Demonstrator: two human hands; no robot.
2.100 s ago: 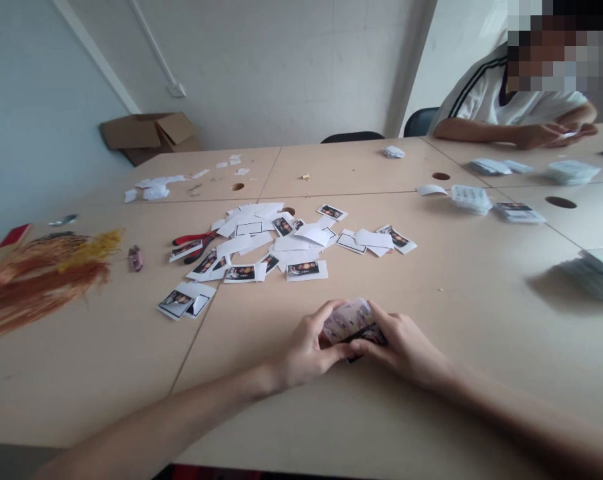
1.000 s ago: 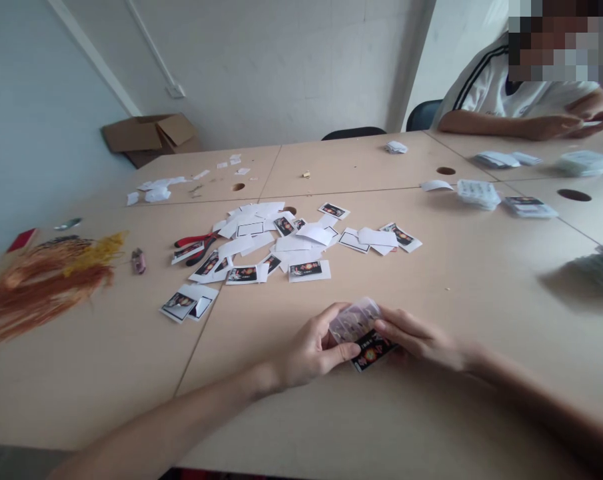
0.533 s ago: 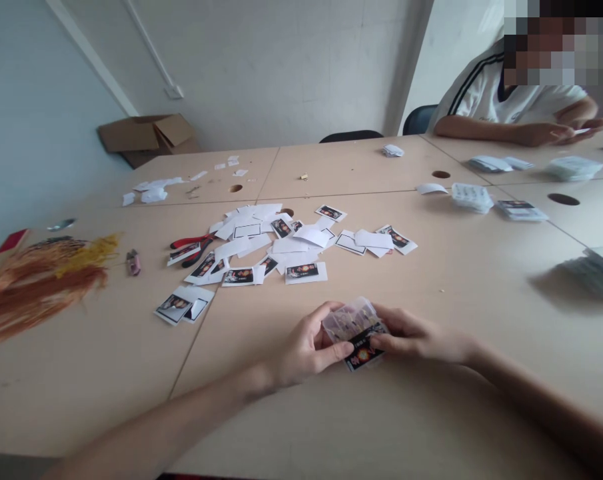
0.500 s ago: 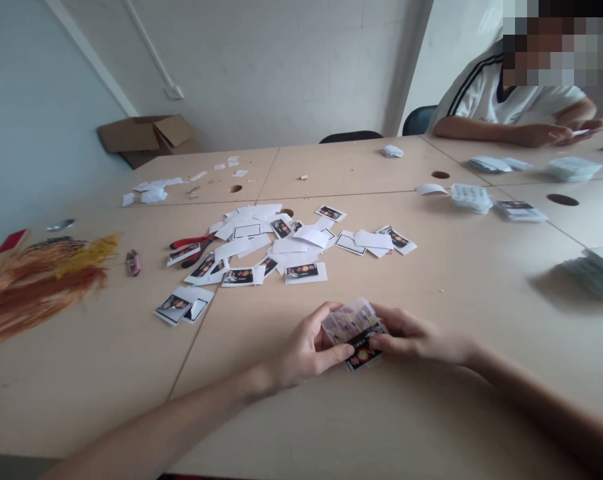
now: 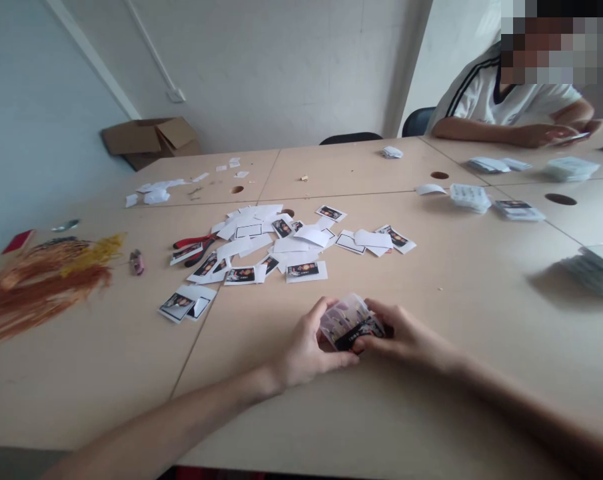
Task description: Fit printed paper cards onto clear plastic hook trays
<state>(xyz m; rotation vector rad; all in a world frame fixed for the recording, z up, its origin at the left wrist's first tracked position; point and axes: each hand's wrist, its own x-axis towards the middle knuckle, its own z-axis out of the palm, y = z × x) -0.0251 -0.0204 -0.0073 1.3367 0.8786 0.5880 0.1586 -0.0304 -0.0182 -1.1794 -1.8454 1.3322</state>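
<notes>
Between my two hands is a clear plastic box (image 5: pixel 345 315) with small yellowish pieces in its compartments, held tilted just above the table. A black printed label (image 5: pixel 355 333) covers its near side. My left hand (image 5: pixel 315 347) grips the left edge, fingers behind it and thumb along the near side. My right hand (image 5: pixel 398 333) closes round the right edge, its thumb pressing on the label. The fingertips behind the box are hidden. Beyond my hands lies a loose pile of labels and white backing papers (image 5: pixel 291 247), some printed side up.
Red-handled pliers (image 5: pixel 194 253) lie left of the pile, near a small pink tool (image 5: pixel 137 262) and orange and yellow strands (image 5: pixel 56 280). More clear boxes (image 5: pixel 470 198) stand at right, with a blurred stack (image 5: pixel 594 270) nearer me. A co-worker (image 5: pixel 511 107) sits across the table.
The box has tipped, so less of the label's face shows. My left thumb has come off the label to below it, while my right thumb has slid left along it.
</notes>
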